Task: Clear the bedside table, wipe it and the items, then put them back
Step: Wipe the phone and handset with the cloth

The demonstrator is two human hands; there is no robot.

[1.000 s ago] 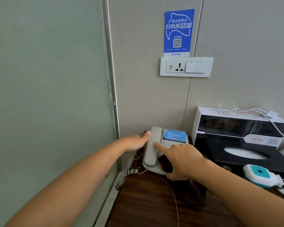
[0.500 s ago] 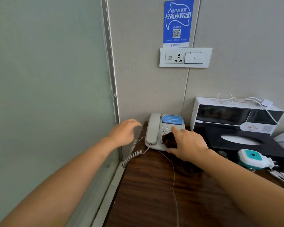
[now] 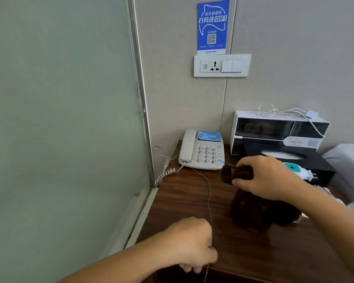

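A beige telephone [image 3: 201,150] sits at the back left corner of the dark wooden bedside table [image 3: 184,201], handset on its cradle. My right hand [image 3: 268,176] grips a dark brown cloth [image 3: 236,173] just right of the phone's front corner; more of the cloth hangs down below the hand. My left hand [image 3: 192,242] is at the table's front edge with fingers curled, pinching the thin phone wire [image 3: 208,193] that runs forward from the telephone.
A coiled handset cord [image 3: 164,174] hangs off the table's left side by the glass panel [image 3: 59,119]. At the back right stand a white and black box [image 3: 278,129], a black tissue box [image 3: 307,160] and a teal-and-white plug device [image 3: 296,168]. A wall socket plate [image 3: 222,65] is above.
My left hand left the handset and dropped to the table's front edge, taking hold of the thin wire. My right hand with the cloth moved off the keypad to the right.
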